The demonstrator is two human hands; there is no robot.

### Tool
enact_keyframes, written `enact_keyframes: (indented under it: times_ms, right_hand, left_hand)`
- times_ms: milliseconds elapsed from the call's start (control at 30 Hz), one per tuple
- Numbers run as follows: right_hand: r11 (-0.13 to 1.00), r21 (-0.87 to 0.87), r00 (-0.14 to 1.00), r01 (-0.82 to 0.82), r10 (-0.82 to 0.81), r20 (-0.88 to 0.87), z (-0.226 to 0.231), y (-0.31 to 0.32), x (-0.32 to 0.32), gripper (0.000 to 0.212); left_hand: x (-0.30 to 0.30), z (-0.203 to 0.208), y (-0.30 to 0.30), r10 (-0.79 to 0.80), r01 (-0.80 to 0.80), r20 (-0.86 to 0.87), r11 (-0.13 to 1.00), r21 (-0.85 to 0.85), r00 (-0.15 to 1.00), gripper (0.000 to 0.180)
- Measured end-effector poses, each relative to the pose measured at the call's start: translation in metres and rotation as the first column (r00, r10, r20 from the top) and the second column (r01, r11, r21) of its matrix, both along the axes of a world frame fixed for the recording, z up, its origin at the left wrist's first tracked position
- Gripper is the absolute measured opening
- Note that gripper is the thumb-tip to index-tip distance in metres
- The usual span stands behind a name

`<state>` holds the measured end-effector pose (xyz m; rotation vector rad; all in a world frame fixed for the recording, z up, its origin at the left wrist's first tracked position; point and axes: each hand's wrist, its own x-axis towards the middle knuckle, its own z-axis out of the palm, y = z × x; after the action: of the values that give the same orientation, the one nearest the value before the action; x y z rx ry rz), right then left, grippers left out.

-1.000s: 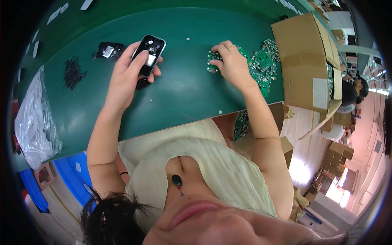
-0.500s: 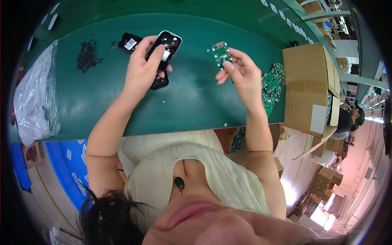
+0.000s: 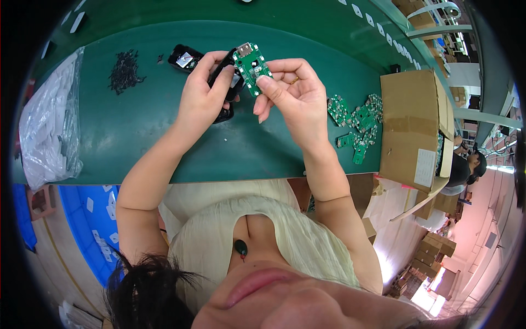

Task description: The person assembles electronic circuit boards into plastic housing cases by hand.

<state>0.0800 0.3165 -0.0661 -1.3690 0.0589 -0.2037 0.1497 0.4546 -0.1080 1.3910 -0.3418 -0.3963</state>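
Between the thumb and fingers of my right hand (image 3: 293, 90) is a green circuit board (image 3: 251, 68) with a metal connector at its top end. My left hand (image 3: 207, 90) grips a black device housing (image 3: 238, 82), partly hidden behind the board. The board is right beside the housing; whether they touch I cannot tell. Another black housing (image 3: 185, 58) with a silvery patch lies on the green table just past my left hand, and the dark end of a further one (image 3: 223, 115) shows below that hand.
Several green circuit boards (image 3: 360, 116) lie piled at the right, beside an open cardboard box (image 3: 408, 118). Small black parts (image 3: 126, 71) are heaped at the left, near a clear plastic bag (image 3: 52, 123) of white pieces. A blue bin (image 3: 82, 219) stands below the table's left edge.
My right hand has carried the circuit board leftward to the housing in my left hand. The left hand has shifted slightly and keeps its hold. More of the board pile shows now.
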Motion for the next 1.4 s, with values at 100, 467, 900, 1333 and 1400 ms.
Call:
enact_keyframes:
  times_ms: [100,467,900,1333,1400]
  right_hand:
    - [1.000,-0.003,1.000,-0.007,0.007,-0.026,-0.002,0.001,0.002,0.020]
    - [0.988,-0.152,0.999,-0.019,0.012,-0.047,-0.014,-0.005,0.008,0.021]
    - [0.743,-0.558,0.923,0.369,-0.225,0.311,-0.024,-0.008,0.019,0.016]
    - [0.987,-0.119,0.986,0.111,-0.094,0.139,-0.019,-0.003,0.025,0.011]
    - [0.998,-0.040,0.994,0.043,-0.039,0.101,-0.019,-0.002,0.027,0.010]
  left_hand:
    - [0.000,0.000,0.001,0.001,-0.001,-0.005,1.000,0.002,1.000,0.020]
    - [-0.003,0.004,0.002,-0.079,0.080,-0.067,0.997,0.014,0.995,0.031]
    - [-0.003,0.002,0.004,-0.116,0.118,-0.072,0.993,0.029,0.991,0.039]
    - [-0.001,0.003,-0.001,-0.085,0.082,0.036,0.994,0.068,0.996,0.036]
    - [0.001,-0.001,0.000,-0.050,0.048,0.061,0.998,0.028,0.997,0.034]
